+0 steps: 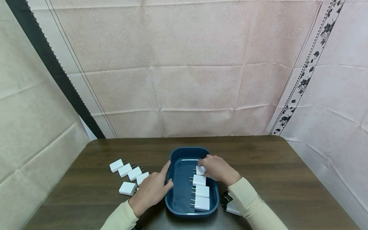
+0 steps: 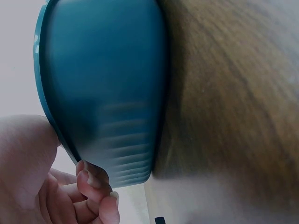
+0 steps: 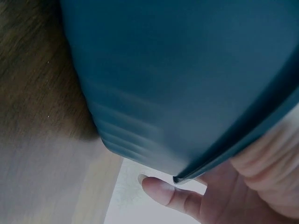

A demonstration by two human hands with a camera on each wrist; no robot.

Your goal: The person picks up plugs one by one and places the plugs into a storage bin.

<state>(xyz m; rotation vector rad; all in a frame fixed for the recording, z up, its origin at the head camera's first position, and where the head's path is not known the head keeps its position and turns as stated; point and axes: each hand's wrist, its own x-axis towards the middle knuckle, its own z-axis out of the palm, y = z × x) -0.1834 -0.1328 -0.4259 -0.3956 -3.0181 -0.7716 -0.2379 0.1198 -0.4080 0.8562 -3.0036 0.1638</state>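
A dark blue plastic tray (image 1: 179, 204) stands on the table, with several white plug adapters (image 1: 202, 191) lined up along its right side, prongs facing left. My left hand (image 1: 153, 189) holds the tray's left rim, thumb over the edge; in the left wrist view its fingers (image 2: 93, 182) curl beneath the lip. Over the far right rim reaches my right hand (image 1: 219, 169), its fingertips pinching the farthest adapter (image 1: 200, 170) of the row. In the right wrist view, the tray's outer wall (image 3: 177, 84) hides that adapter, and one finger (image 3: 161, 190) shows past the rim.
Left of the tray, several more white adapters (image 1: 134, 173) lie in a slanting row, with another adapter (image 1: 127, 188) nearer me. By my right sleeve (image 1: 256, 204) a white adapter (image 1: 232, 208) lies partly covered. Cloth hangs behind the wooden table (image 1: 287, 179).
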